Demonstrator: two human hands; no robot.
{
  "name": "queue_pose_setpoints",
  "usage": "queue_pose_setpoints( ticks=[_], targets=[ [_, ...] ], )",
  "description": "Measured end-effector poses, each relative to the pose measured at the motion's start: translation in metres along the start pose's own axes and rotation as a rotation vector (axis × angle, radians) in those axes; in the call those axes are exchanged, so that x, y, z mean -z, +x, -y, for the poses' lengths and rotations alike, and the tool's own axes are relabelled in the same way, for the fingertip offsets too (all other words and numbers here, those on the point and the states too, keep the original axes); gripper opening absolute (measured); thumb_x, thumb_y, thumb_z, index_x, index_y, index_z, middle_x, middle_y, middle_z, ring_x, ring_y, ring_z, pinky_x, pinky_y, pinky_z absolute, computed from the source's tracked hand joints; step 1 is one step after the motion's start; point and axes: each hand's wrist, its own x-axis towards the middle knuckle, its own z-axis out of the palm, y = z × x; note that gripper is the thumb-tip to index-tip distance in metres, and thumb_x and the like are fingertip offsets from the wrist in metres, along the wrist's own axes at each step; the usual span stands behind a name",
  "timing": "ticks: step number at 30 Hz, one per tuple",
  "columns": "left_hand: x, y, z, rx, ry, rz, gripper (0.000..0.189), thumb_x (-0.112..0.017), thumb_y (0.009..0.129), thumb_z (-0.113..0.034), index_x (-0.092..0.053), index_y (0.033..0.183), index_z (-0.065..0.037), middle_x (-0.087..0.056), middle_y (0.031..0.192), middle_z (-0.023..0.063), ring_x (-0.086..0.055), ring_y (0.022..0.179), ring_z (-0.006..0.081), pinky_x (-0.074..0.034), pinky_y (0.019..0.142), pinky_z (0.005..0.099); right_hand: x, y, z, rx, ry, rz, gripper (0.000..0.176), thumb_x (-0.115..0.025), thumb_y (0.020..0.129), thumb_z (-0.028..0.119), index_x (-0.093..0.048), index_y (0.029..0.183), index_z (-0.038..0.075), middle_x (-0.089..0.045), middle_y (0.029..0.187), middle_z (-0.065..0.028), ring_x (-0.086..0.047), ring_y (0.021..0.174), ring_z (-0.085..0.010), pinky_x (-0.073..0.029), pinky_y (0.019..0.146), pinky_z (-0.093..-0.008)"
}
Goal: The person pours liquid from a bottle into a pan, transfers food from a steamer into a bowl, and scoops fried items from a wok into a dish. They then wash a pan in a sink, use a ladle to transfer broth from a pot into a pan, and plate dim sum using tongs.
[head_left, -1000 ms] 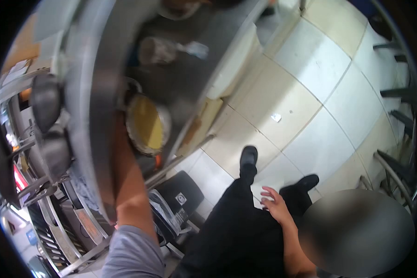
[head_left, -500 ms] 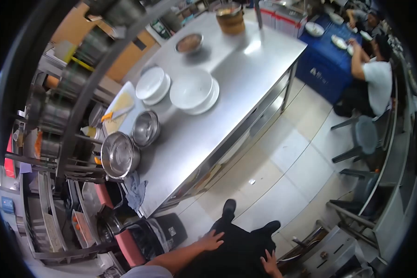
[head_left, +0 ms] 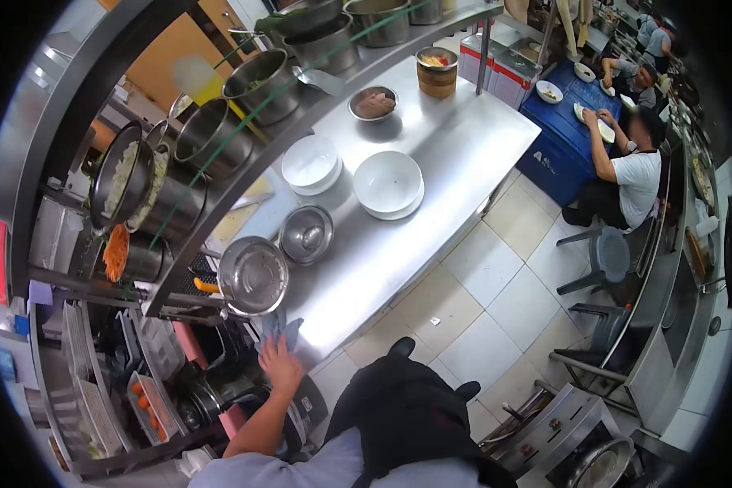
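My left hand (head_left: 281, 366) reaches out to the near corner of the steel table (head_left: 317, 313). Its fingers are extended, with the fingertips right at a grey-blue cloth (head_left: 283, 328) that hangs over the corner. Just beyond the cloth stands a wide metal bowl (head_left: 253, 276), wet or marked inside, and beside it a smaller metal bowl (head_left: 307, 234). Farther along are two stacks of white bowls, a left stack (head_left: 310, 163) and a right stack (head_left: 388, 182). My right hand is out of the frame.
A shelf (head_left: 325, 102) with metal pots (head_left: 256, 81) overhangs the table's left side. Behind are a bowl of meat (head_left: 374, 105) and a round wooden container (head_left: 437, 77). Baskets (head_left: 148, 407) stand at lower left. Beyond the aisle, people sit by a blue bin (head_left: 549, 154); a stool (head_left: 607, 252) stands nearby.
My left hand has moved from my lap up to the cloth at the table corner. My right hand has left the view. The camera view has shifted, showing more of the shelf.
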Motion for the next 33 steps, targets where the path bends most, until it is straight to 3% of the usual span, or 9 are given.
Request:
queue_pose_setpoints(
  ticks=[3,5,8,10,11,13,18,29,33],
  targets=[
    [-0.053,-0.005,0.026,0.13,-0.044,0.113,0.074,-0.054,0.092,-0.019,-0.027,0.157,0.002,-0.032,0.149,0.0442,-0.03,0.141,0.0586,-0.018,0.12,0.063,-0.029,-0.016,0.016,-0.005,0.05,0.021,0.074,-0.049,0.102,0.061,-0.046,0.152,0.006,-0.048,0.152,-0.0221,-0.049,0.136,-0.041,-0.039,0.113,-0.0527],
    [-0.053,0.012,-0.001,0.202,0.006,0.267,0.076,-0.055,0.093,-0.025,-0.026,0.155,0.008,-0.03,0.155,0.0401,-0.025,0.144,0.0579,-0.014,0.122,0.0611,-0.043,-0.03,0.012,-0.006,0.089,0.033,0.075,-0.048,0.102,0.061,-0.046,0.152,0.006,-0.049,0.151,-0.0215,-0.05,0.136,-0.0399,-0.04,0.112,-0.0522],
    [-0.044,0.046,-0.013,-0.095,0.023,0.506,0.084,-0.057,0.094,-0.028,-0.017,0.156,0.012,-0.027,0.162,0.0312,-0.018,0.148,0.0566,-0.011,0.124,0.0592,-0.084,-0.044,-0.016,-0.013,0.194,0.045,0.075,-0.047,0.102,0.062,-0.045,0.152,0.005,-0.052,0.15,-0.0206,-0.052,0.135,-0.0382,-0.041,0.112,-0.0516],
    [0.01,0.089,-0.044,-0.275,0.233,0.863,0.096,-0.065,0.091,-0.037,-0.013,0.158,0.007,-0.042,0.152,0.0348,-0.039,0.141,0.051,-0.031,0.12,0.0506,-0.114,-0.015,-0.066,-0.087,0.328,-0.04,0.075,-0.043,0.103,0.062,-0.049,0.148,0.003,-0.062,0.139,-0.0158,-0.061,0.122,-0.0312,-0.046,0.105,-0.0498],
    [0.047,0.119,-0.077,-0.4,0.418,1.094,0.088,-0.07,0.087,-0.04,-0.032,0.155,0.001,-0.058,0.137,0.0331,-0.055,0.131,0.0449,-0.044,0.112,0.0472,-0.131,-0.002,-0.092,0.071,0.362,0.02,0.073,-0.043,0.103,0.062,-0.05,0.148,0.006,-0.061,0.14,-0.0144,-0.058,0.127,-0.0307,-0.045,0.105,-0.055],
    [0.038,0.135,-0.152,-0.536,0.372,1.25,0.081,-0.067,0.09,-0.04,-0.036,0.155,-0.003,-0.056,0.14,0.0305,-0.055,0.132,0.0429,-0.044,0.112,0.0476,-0.159,-0.05,-0.061,-0.079,0.628,-0.06,0.07,-0.045,0.102,0.063,-0.048,0.15,0.013,-0.057,0.146,-0.0105,-0.05,0.137,-0.0276,-0.04,0.11,-0.0586],
    [0.049,0.116,-0.257,-0.431,0.242,1.547,0.064,-0.059,0.097,-0.039,-0.045,0.154,-0.014,-0.051,0.149,0.0242,-0.053,0.135,0.0378,-0.042,0.111,0.0483,-0.221,-0.07,-0.085,0.016,0.97,-0.022,0.063,-0.038,0.108,0.053,-0.047,0.149,0.007,-0.057,0.146,-0.0113,-0.058,0.129,-0.024,-0.045,0.112,-0.044],
    [-0.035,-0.088,-0.328,-1.153,0.277,1.681,0.064,-0.062,0.094,-0.038,-0.049,0.149,-0.009,-0.057,0.14,0.0263,-0.057,0.13,0.0395,-0.045,0.109,0.0483,-0.417,-0.044,-0.219,-0.102,1.607,-0.198,0.071,-0.046,0.103,0.061,-0.052,0.147,0.006,-0.058,0.147,-0.0108,-0.058,0.131,-0.0229,-0.044,0.112,-0.041],
    [-0.07,-0.143,-0.314,-1.37,0.468,1.579,0.064,-0.064,0.093,-0.037,-0.05,0.148,-0.008,-0.059,0.136,0.027,-0.058,0.128,0.0401,-0.046,0.108,0.0483,-0.491,-0.039,-0.265,0.064,1.776,-0.169,0.06,-0.052,0.102,0.054,-0.057,0.142,0.008,-0.067,0.13,-0.012,-0.07,0.106,-0.0229,-0.055,0.097,-0.043]
  ],
)
